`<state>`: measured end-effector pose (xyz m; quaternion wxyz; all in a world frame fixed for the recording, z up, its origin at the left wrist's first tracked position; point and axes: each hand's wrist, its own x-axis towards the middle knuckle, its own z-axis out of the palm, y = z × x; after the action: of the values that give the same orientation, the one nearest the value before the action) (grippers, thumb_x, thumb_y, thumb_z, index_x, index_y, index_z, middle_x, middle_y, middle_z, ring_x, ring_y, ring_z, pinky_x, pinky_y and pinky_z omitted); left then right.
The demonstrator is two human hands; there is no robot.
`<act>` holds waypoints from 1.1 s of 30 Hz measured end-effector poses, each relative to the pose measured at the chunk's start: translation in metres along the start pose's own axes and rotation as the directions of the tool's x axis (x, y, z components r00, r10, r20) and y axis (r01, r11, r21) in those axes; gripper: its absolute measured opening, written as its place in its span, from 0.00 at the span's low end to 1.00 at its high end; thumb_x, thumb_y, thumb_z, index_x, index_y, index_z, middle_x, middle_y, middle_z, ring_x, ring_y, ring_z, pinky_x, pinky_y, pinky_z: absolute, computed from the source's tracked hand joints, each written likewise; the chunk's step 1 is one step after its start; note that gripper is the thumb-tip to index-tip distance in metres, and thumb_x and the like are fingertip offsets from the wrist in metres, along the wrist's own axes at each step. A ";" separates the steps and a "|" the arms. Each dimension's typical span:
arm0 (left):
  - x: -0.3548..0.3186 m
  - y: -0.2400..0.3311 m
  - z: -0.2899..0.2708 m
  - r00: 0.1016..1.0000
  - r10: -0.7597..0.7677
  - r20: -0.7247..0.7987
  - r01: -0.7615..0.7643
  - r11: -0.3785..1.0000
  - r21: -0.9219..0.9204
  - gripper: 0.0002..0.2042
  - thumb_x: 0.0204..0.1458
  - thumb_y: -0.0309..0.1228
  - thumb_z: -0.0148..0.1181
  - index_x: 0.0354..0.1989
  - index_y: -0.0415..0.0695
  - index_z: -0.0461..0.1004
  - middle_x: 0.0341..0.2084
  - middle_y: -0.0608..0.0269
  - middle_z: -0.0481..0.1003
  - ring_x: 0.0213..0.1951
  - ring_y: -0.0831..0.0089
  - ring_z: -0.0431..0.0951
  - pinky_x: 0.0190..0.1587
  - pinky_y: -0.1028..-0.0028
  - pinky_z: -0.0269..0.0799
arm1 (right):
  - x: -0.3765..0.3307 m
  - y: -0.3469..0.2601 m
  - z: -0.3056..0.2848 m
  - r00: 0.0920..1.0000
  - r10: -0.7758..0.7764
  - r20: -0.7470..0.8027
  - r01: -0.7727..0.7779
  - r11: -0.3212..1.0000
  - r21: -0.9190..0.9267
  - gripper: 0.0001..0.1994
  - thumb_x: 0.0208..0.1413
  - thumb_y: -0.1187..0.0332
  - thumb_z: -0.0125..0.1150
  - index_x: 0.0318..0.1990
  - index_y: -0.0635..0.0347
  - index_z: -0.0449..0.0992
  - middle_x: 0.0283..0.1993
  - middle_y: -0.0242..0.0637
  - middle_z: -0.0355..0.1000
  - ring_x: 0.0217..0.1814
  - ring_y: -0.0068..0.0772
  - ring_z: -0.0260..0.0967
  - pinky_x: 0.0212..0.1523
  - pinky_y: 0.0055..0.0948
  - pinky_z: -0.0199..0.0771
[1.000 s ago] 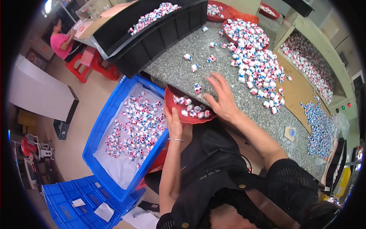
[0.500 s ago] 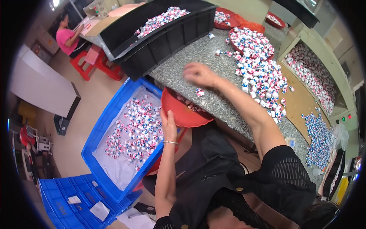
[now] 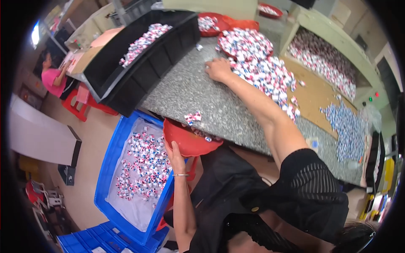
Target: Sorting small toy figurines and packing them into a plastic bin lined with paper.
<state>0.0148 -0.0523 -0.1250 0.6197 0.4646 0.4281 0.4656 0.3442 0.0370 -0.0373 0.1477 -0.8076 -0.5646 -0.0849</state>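
My left hand grips the outer side of a red scalloped basin, holding it tilted under the edge of the speckled stone counter. Some wrapped sweets show inside the basin, partly hidden by the counter edge. Over the counter reaches my right hand, palm down with the fingers apart and bent, at the left border of a big heap of white, pink and blue wrapped sweets. No sweet shows in its fingers. A couple of loose sweets lie at the counter edge above the basin.
Below on the left stands a blue crate lined with plastic, with sweets in it. A long black bin of sweets sits on the counter's far left. At right are a brown board and a blue-and-white pile. A person in pink sits far left.
My right hand has moved from the bare counter to the left side of the sweet heap. More loose sweets lie by the counter edge. The view has shifted; my left hand still holds the basin.
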 end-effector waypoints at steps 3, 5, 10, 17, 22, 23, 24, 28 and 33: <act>0.003 -0.005 0.002 0.999 0.035 0.017 -0.034 0.999 -0.042 0.27 0.60 0.42 0.46 0.64 0.42 0.50 0.53 0.54 0.64 0.47 0.65 0.73 0.41 0.69 0.76 | -0.026 -0.009 0.029 0.980 -0.201 0.007 0.197 0.964 0.178 0.12 0.52 0.62 0.52 0.42 0.49 0.77 0.50 0.38 0.68 0.54 0.45 0.61 0.50 0.46 0.65; -0.003 -0.005 0.000 0.999 0.050 0.007 -0.050 0.999 -0.018 0.26 0.60 0.40 0.45 0.64 0.43 0.50 0.54 0.54 0.64 0.47 0.64 0.73 0.41 0.67 0.76 | -0.072 -0.050 -0.001 0.979 -0.195 0.063 0.179 0.964 0.194 0.12 0.53 0.61 0.51 0.40 0.51 0.77 0.50 0.41 0.67 0.52 0.44 0.62 0.50 0.45 0.64; -0.016 -0.012 0.012 0.996 0.054 0.077 -0.058 0.997 0.046 0.25 0.61 0.39 0.44 0.64 0.43 0.50 0.56 0.53 0.62 0.50 0.64 0.71 0.45 0.68 0.74 | -0.173 -0.039 -0.061 0.913 -0.261 -0.313 0.375 0.841 0.391 0.16 0.49 0.60 0.60 0.45 0.54 0.74 0.53 0.44 0.66 0.58 0.48 0.60 0.56 0.46 0.60; -0.028 0.002 0.023 0.992 0.008 0.125 -0.006 1.000 -0.015 0.27 0.61 0.40 0.44 0.65 0.42 0.49 0.57 0.53 0.61 0.52 0.64 0.69 0.49 0.68 0.71 | -0.252 0.123 -0.093 0.851 0.291 -0.437 -0.261 0.957 0.129 0.24 0.51 0.58 0.60 0.55 0.55 0.67 0.56 0.52 0.61 0.60 0.54 0.57 0.59 0.47 0.56; -0.038 0.012 0.026 0.984 -0.110 0.139 0.123 0.988 -0.090 0.27 0.62 0.37 0.43 0.66 0.40 0.46 0.61 0.52 0.55 0.58 0.62 0.62 0.57 0.65 0.62 | -0.235 0.089 -0.083 0.891 0.359 -0.278 -0.321 0.931 0.173 0.24 0.54 0.54 0.55 0.55 0.56 0.68 0.57 0.51 0.61 0.59 0.50 0.57 0.59 0.44 0.55; -0.039 0.015 0.027 0.984 -0.118 0.136 0.133 0.985 -0.106 0.27 0.61 0.38 0.43 0.66 0.42 0.45 0.61 0.52 0.55 0.57 0.61 0.63 0.55 0.63 0.65 | -0.229 0.075 -0.079 0.890 0.365 -0.273 -0.323 0.928 0.186 0.23 0.54 0.54 0.55 0.54 0.56 0.69 0.57 0.50 0.61 0.58 0.50 0.58 0.59 0.44 0.56; -0.039 0.015 0.029 0.983 -0.128 0.134 0.144 0.982 -0.121 0.28 0.61 0.39 0.43 0.66 0.43 0.45 0.60 0.52 0.56 0.56 0.60 0.64 0.53 0.61 0.68 | -0.223 0.064 -0.074 0.889 0.372 -0.267 -0.326 0.924 0.200 0.22 0.54 0.54 0.55 0.52 0.56 0.70 0.57 0.49 0.61 0.57 0.49 0.58 0.58 0.44 0.56; -0.042 0.020 0.045 0.982 -0.138 0.129 0.157 0.977 -0.147 0.28 0.61 0.40 0.43 0.66 0.45 0.44 0.58 0.51 0.58 0.51 0.60 0.70 0.39 0.63 0.77 | -0.206 0.019 -0.054 0.912 0.321 -0.255 -0.234 0.919 0.318 0.22 0.54 0.54 0.55 0.53 0.54 0.69 0.58 0.49 0.60 0.58 0.50 0.56 0.58 0.45 0.53; -0.037 0.018 0.046 0.986 -0.149 0.078 0.158 0.980 -0.122 0.27 0.61 0.40 0.43 0.65 0.44 0.45 0.54 0.52 0.62 0.41 0.64 0.74 0.26 0.71 0.77 | -0.189 -0.001 -0.069 0.898 0.213 -0.385 -0.108 0.955 0.275 0.19 0.53 0.58 0.55 0.49 0.58 0.68 0.56 0.44 0.61 0.58 0.48 0.56 0.57 0.47 0.51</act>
<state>0.0480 -0.0944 -0.0949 0.6967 0.4051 0.4106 0.4266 0.2799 -0.1530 -0.0296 0.3687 -0.7910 -0.4581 -0.1690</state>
